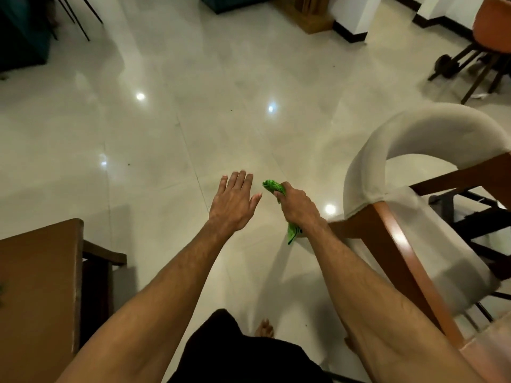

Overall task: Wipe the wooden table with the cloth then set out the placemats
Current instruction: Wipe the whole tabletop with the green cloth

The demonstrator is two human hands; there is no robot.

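Green cloth (273, 187), bunched and gripped in the right hand (294, 205). Fingers curled tight round its middle, one crumpled end poking out beyond the knuckles, the other end hanging below the wrist. Held in the air above the floor.

Just left of that grip, apart from the cloth, the left hand (235, 200). Palm down, fingers straight and close together, thumb spread toward the cloth, holding nothing. Both forearms bare, stretched forward from the bottom of the head view.

Right of the grip and near it, a chair (414, 134) with a curved white padded back on a reddish-brown wooden frame. Lower right of the grip, a glossy reddish wooden rail (401, 244) running down toward the corner, blurred; chair arm or table edge, impossible to tell.

Left of the grip and nearer the body, well apart, a brown wooden top (36, 286) with a squared corner, and a dark wooden frame (105, 255) just past its edge.

Under the grip and all round it, pale glossy floor tiles (193, 120) dotted with bright reflected lights. Nearer the body than the grip, a black garment (249, 352) and a bare foot (264, 328) on the tiles. Far beyond the grip, upper right, an orange chair (492, 26) on dark legs; upper left, dark furniture (22, 37) with thin legs.
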